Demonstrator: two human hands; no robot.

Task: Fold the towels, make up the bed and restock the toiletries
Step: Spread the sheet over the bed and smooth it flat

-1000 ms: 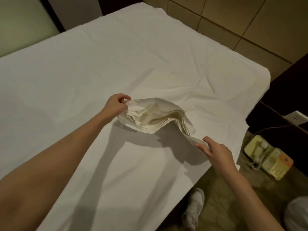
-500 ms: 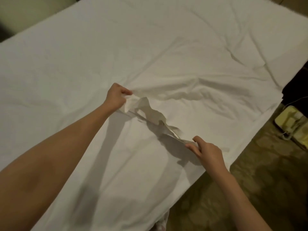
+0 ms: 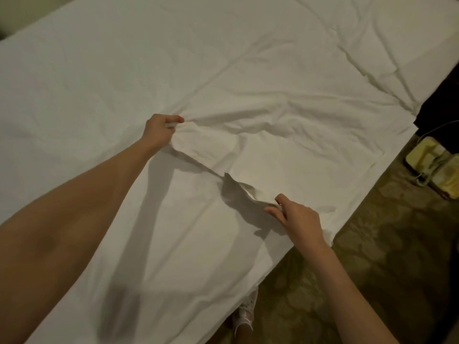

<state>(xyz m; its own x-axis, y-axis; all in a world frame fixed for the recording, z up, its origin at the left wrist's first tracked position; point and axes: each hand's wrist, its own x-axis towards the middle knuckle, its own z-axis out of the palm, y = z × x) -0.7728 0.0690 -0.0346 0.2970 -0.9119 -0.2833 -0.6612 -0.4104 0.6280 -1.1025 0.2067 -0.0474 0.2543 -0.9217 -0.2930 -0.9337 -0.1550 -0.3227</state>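
Note:
A white cloth [image 3: 293, 135] spreads over the sheeted bed [image 3: 104, 78], creased toward the right. Its near edge runs slack between my two hands. My left hand [image 3: 159, 130] grips one end of that edge in a fist. My right hand [image 3: 298, 219] pinches the other end near the bed's right side, fingers curled over a small raised fold. Both forearms reach in from the bottom of the view.
Patterned carpet [image 3: 372, 281] lies to the right of the bed. A cream telephone [image 3: 432, 165] with a cord sits on the floor at the far right, beside dark furniture [image 3: 444, 105]. My white shoe [image 3: 244, 316] shows below the bed's edge.
The bundled cloth has opened out and now lies spread flat across the bed. My hands have moved apart, still holding its near edge. The view has tilted down.

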